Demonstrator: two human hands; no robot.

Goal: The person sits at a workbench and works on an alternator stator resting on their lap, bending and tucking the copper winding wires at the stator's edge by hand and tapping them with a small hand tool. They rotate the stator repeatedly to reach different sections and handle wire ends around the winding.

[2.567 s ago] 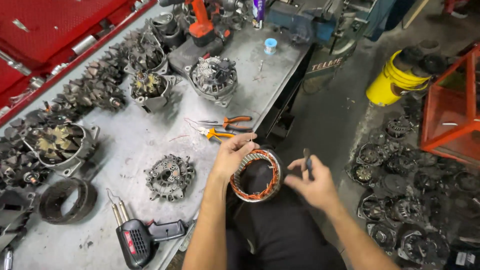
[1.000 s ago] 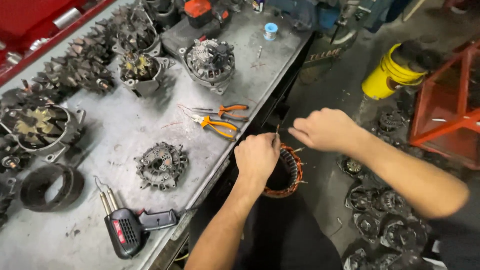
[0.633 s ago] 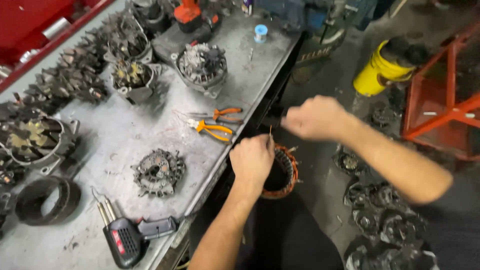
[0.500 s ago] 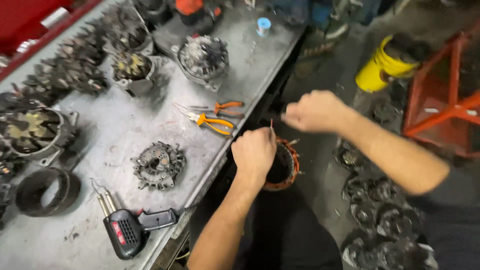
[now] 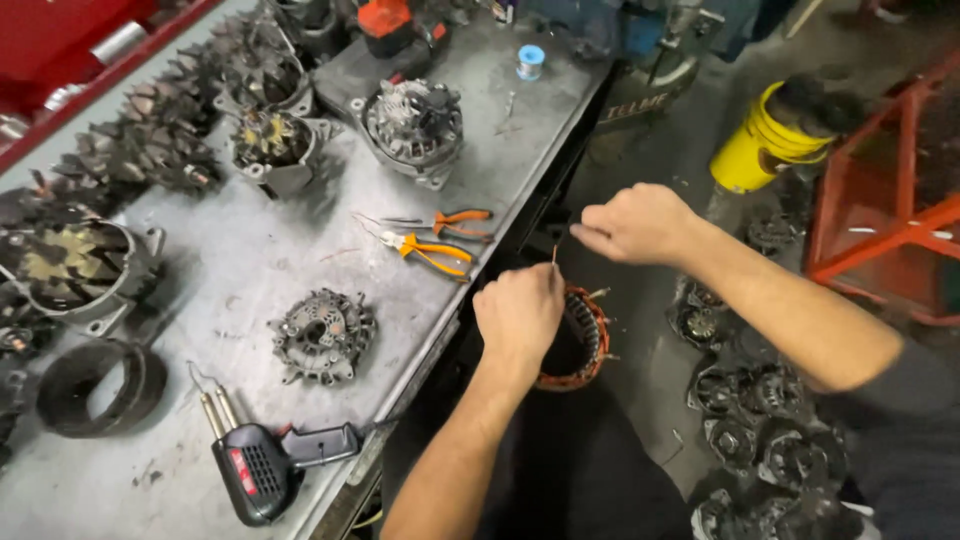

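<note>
While the left hand (image 5: 518, 312) grips the stator ring (image 5: 585, 338), the right hand (image 5: 632, 222) pinches a wire lead (image 5: 555, 254) rising just above the ring.

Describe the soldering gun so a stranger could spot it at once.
Start at the grey metal workbench and go to its near edge, below the round finned part. The soldering gun lies flat there. It is black and pistol-shaped with two thin metal prongs, unlike the orange-handled pliers farther up.

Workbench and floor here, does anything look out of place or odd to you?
Yes: many alternator parts lie loose on the floor beside the bench. The left hand holds the copper-wound stator ring off the bench edge, in the air.
</note>
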